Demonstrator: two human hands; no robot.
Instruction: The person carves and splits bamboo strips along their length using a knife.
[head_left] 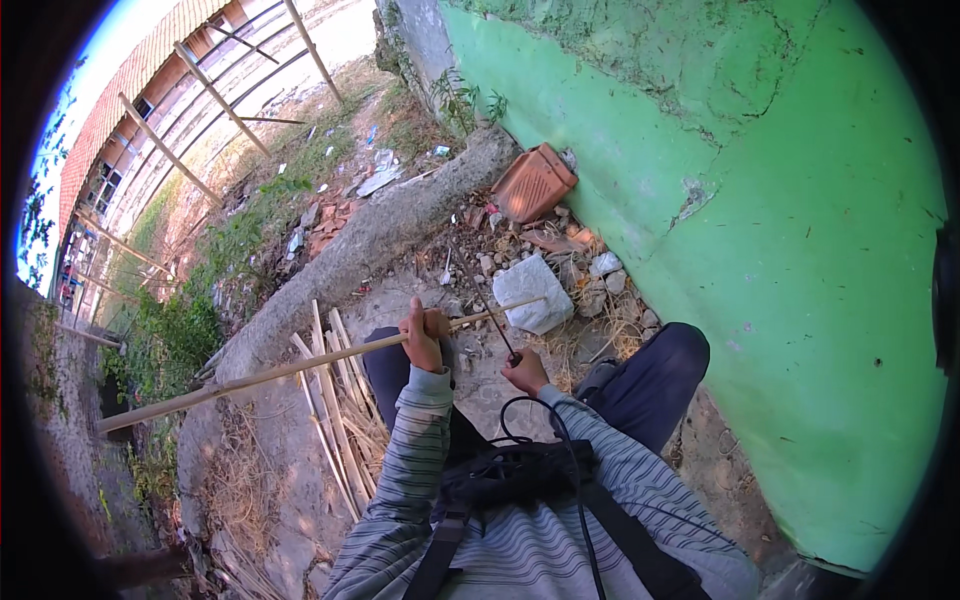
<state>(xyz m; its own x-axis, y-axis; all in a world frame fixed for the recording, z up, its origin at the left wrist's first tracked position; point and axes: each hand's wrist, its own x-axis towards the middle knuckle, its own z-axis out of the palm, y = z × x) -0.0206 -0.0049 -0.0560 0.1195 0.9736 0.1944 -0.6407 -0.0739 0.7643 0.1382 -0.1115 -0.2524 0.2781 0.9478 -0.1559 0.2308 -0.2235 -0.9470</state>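
My left hand (pixel 424 335) is closed round a long, pale bamboo stick (pixel 250 380), its thumb lying along it. The stick slants from the far lower left up to the right, and its thin end reaches over a white block (pixel 536 290). In my right hand (pixel 526 373) is the handle of a long knife (pixel 484 303). Its dark, narrow blade seems to be turned edge-on and points away, up and to the left. The blade crosses the stick just right of my left hand; whether they touch I cannot tell.
Split bamboo strips (pixel 345 400) lie on the concrete left of my legs. Beyond the rubble, an orange roof tile (pixel 536 183) leans near the green wall (pixel 800 300) on my right. A low rounded concrete ridge (pixel 370 235) runs diagonally ahead, with weeds, litter and wooden poles beyond.
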